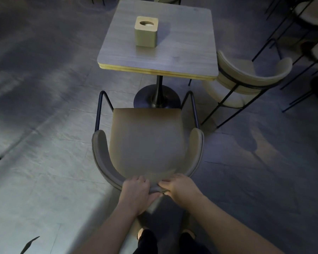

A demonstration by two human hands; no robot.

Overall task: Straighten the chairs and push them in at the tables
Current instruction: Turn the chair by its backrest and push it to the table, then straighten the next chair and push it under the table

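A grey upholstered chair [147,140] with a curved backrest and black metal legs stands in front of me, its seat facing a square grey-topped table [182,57]. The seat's front edge sits just short of the table's near edge, over the round black pedestal base [145,96]. My left hand [136,194] and my right hand [181,188] both grip the middle of the backrest's top rim, close together, fingers curled over it. A second, cream chair [246,77] stands at the table's right side, turned at an angle.
A tan tissue box [146,33] stands on the table. More chairs with thin black legs [312,21] crowd the far right. Another chair's back shows beyond the table's far edge. Tiled floor [44,125] stretches out to the left.
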